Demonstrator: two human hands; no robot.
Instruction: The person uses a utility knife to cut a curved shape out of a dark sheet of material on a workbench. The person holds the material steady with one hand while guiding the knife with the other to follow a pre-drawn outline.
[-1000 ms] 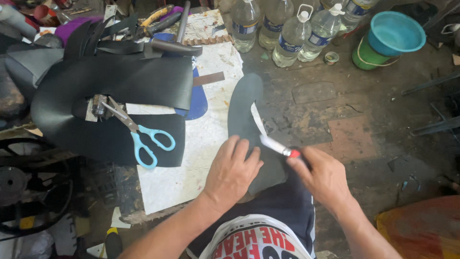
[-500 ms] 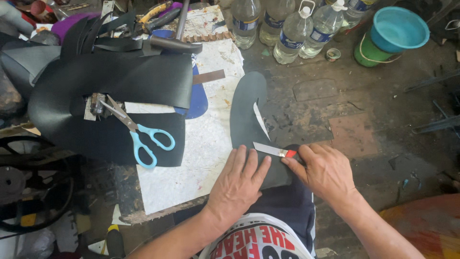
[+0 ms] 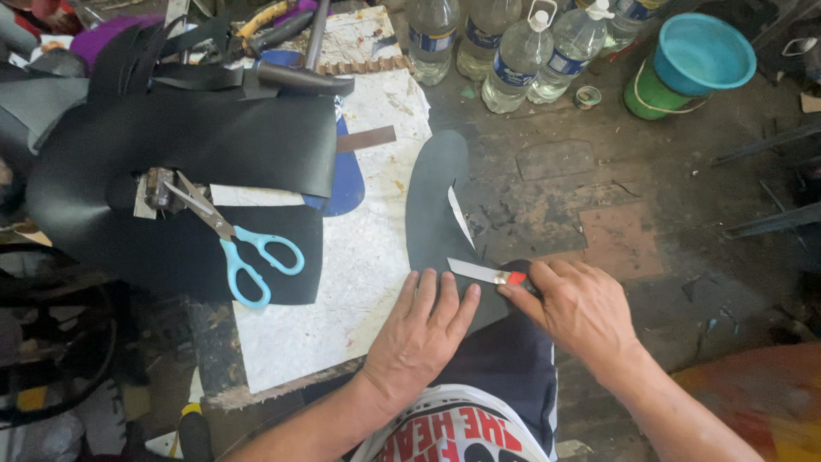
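Knife (image 3: 481, 272) on sole piece (image 3: 434, 214)

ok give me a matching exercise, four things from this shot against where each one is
Things:
1. scissors
2. knife
3. bowl
4. left hand

Places:
A. stacked on a green bucket
B. pressing flat on the dark sole-shaped piece
C. lying on a black sheet
D. gripped by the right hand

Pairs: 1-C, 2-D, 3-A, 4-B

left hand (image 3: 419, 329) flat on a dark sole-shaped sheet (image 3: 434, 205), right hand (image 3: 581, 310) holding a small knife (image 3: 481, 273) against its edge, probably rubber, blue-handled scissors (image 3: 244, 250) nearby
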